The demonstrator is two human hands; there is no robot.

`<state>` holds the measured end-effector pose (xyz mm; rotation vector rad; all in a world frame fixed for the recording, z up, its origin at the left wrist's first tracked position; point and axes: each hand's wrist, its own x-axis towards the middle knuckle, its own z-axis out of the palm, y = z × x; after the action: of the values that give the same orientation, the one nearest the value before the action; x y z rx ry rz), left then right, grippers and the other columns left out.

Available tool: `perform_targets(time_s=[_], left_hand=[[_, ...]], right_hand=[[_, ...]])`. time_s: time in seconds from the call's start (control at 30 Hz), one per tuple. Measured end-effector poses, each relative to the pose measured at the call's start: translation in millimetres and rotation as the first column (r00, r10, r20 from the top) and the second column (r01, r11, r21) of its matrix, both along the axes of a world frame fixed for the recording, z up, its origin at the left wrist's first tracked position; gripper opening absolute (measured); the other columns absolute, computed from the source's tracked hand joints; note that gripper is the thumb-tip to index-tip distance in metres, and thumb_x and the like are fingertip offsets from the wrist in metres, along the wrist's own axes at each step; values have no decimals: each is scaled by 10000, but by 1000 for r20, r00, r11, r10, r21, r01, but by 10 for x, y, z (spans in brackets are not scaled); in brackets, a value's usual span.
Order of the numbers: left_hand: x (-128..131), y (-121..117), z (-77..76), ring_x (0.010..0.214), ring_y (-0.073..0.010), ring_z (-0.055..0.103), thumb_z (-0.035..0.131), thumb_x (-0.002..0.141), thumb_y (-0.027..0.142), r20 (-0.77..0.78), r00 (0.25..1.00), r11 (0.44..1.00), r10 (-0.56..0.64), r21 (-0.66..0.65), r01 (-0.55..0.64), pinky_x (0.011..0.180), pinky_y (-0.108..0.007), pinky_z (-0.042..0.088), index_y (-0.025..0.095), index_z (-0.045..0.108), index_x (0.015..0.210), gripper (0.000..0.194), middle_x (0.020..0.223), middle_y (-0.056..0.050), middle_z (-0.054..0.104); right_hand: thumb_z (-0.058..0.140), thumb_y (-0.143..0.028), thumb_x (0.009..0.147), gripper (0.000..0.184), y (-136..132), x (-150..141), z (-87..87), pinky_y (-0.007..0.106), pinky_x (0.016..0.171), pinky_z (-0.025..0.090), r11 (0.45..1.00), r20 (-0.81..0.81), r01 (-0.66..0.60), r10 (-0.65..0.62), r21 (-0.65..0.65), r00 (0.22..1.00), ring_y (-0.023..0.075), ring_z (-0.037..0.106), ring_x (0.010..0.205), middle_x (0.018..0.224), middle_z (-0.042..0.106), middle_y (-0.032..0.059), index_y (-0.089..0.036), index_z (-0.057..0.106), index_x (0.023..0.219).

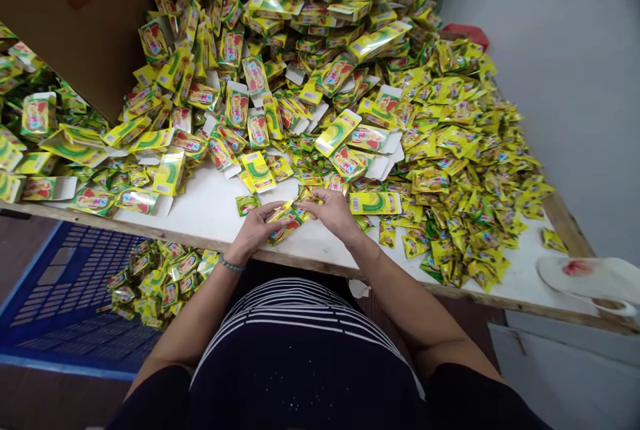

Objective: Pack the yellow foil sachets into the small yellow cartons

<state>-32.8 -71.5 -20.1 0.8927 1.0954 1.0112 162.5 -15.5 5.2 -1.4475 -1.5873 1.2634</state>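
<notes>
Near the table's front edge, my left hand [258, 229] is closed around a small yellow and green printed box [286, 230], with fruit pictures on its face. My right hand [334, 213] is at the box's right end, thumb and fingers pinched on a small yellow packet [309, 203] there. How far the packet sits inside the box cannot be made out. Just right of my right hand lies another yellow carton [375, 203]. A green packet [247, 205] rests beyond my left hand.
Heaped cartons [300, 23] cover the back of the white table [200, 207]. Loose yellow packets [465, 130] pile up on the right. A large cardboard box [90, 23] stands at left. Below, a blue crate [65, 310] holds cartons. A white scoop-like object [590, 277] sits at far right.
</notes>
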Motion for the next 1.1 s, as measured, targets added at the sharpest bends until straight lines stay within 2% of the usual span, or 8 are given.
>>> perform_targets(time_s=[0.13, 0.33, 0.47, 0.67, 0.83, 0.93, 1.0, 1.1], left_hand=[[-16, -7, -5, 949, -237, 725, 890, 638, 323, 76, 997, 1000, -18, -17, 19, 882, -340, 540, 167, 686, 1194, 613, 1069, -90, 771], [-33, 14, -4, 737, -206, 732, 931, 566, 307, 195, 981, 993, -8, -115, 31, 711, -299, 549, 130, 675, 1140, 653, 895, -92, 784], [-19, -5, 39, 680, -185, 719, 942, 540, 318, 196, 980, 988, 32, -153, -2, 672, -280, 545, 120, 691, 1063, 612, 837, -76, 781], [48, -28, 73, 669, -185, 715, 935, 547, 337, 177, 981, 987, 84, -148, -57, 680, -291, 552, 124, 711, 989, 539, 794, -58, 778], [36, -48, 59, 710, -192, 721, 926, 559, 370, 181, 976, 989, 118, -110, -100, 744, -315, 562, 127, 720, 994, 539, 798, -52, 775], [17, -49, 64, 687, -180, 706, 926, 553, 384, 170, 977, 989, 132, -95, -117, 714, -302, 556, 140, 700, 1016, 570, 782, -32, 762], [17, -40, 66, 630, -162, 678, 915, 573, 405, 139, 975, 984, 176, -59, -169, 653, -279, 536, 171, 661, 1113, 641, 728, 4, 732], [32, -31, 66, 592, -143, 643, 872, 639, 455, 102, 962, 966, 255, 11, -257, 598, -252, 497, 232, 568, 1250, 718, 717, 34, 695]], right_hand=[[740, -583, 751, 399, 10, -74, -22, 320, 723, 492, 987, 54, -15, 6, 161, 999, 203, 626, 774, 802, 718, 36, -186, 728, 796], [686, -492, 864, 301, -67, -165, -123, 366, 811, 463, 908, 173, -29, -48, 419, 984, 228, 580, 817, 784, 671, 56, -222, 669, 732], [662, -482, 885, 343, -76, -105, -108, 363, 806, 460, 911, 189, -135, 65, 389, 980, 216, 569, 818, 773, 626, 49, -215, 640, 669], [587, -386, 950, 290, -95, -47, -95, 452, 1060, 360, 903, 261, -263, 178, 340, 949, 239, 551, 1083, 1047, 646, 80, -221, 749, 775], [495, -481, 990, 430, -194, -169, -148, 495, 1090, 354, 929, 259, -328, 279, 171, 925, 284, 478, 1232, 1172, 626, 112, -213, 779, 811], [478, -507, 990, 434, -210, -193, -94, 494, 1105, 346, 920, 209, -362, 329, 149, 921, 280, 496, 1230, 1172, 638, 107, -218, 781, 873], [526, -513, 960, 381, -208, -201, -50, 453, 1054, 407, 927, 138, -323, 300, 189, 944, 257, 550, 1151, 1152, 648, 100, -218, 765, 927], [647, -538, 864, 391, -222, -240, -41, 375, 881, 514, 970, -62, -103, 119, 221, 991, 220, 618, 953, 1057, 669, 92, -208, 714, 1063]])
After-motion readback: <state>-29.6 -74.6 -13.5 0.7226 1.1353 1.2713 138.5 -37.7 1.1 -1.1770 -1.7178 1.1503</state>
